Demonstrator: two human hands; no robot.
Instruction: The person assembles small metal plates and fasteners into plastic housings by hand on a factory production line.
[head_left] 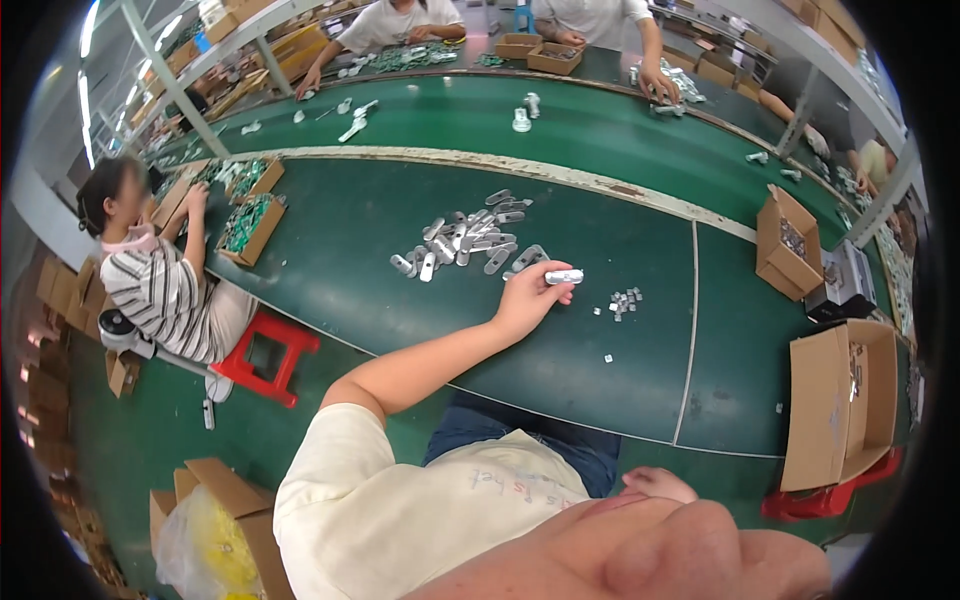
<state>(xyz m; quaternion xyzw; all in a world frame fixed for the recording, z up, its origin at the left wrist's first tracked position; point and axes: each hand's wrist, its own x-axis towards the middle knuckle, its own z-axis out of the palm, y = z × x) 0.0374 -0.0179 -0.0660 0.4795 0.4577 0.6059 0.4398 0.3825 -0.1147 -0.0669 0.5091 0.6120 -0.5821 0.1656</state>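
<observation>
My left hand (538,296) is closed round a silver oblong casing (565,277) and holds it just above the green table. Thumb and fingers grip it along its length. Directly behind that hand lies a loose pile of similar silver casings (465,240), rounded at the ends, some with a dark hole. To the right of my left hand is a scatter of small whitish square pieces (626,302), with one lone square piece (608,358) nearer me. Low by my body, off the table, part of my right hand (660,484) shows; its fingers are mostly hidden.
Open cardboard boxes (840,410) stand at the right, beside a dark device (843,284). A green conveyor belt (430,115) carrying pale parts runs beyond a worn ledge. Co-workers sit across it. At left another person (160,260) works by boxes of green parts (250,230).
</observation>
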